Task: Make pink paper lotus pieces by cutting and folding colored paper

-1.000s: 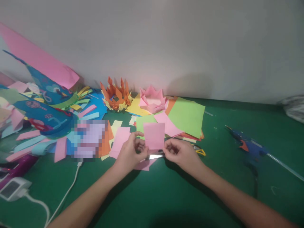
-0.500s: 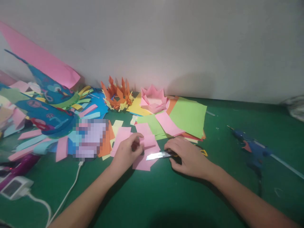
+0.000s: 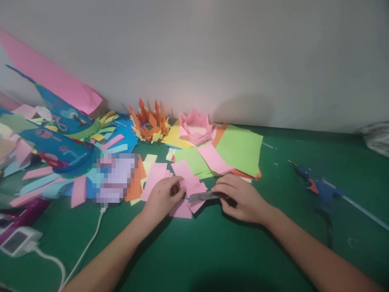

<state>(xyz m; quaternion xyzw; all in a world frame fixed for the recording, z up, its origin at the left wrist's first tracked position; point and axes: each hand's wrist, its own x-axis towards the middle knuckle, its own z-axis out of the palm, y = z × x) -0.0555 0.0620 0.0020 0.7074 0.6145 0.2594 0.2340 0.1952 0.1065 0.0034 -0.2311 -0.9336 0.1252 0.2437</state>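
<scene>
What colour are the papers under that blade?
The papers are pink; they show best in the head view.

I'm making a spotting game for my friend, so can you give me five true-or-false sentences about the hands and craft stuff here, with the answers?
1. The pink paper crown is to the right of the orange paper crown. True.
2. The right hand holds a bladed tool that points toward the left hand. True.
3. The left hand is gripping the orange paper crown. False: it is at the pink paper pieces.
4. The glue gun lies off to the right. True.
5. Everything sits on a red surface. False: the tabletop is green.
</scene>
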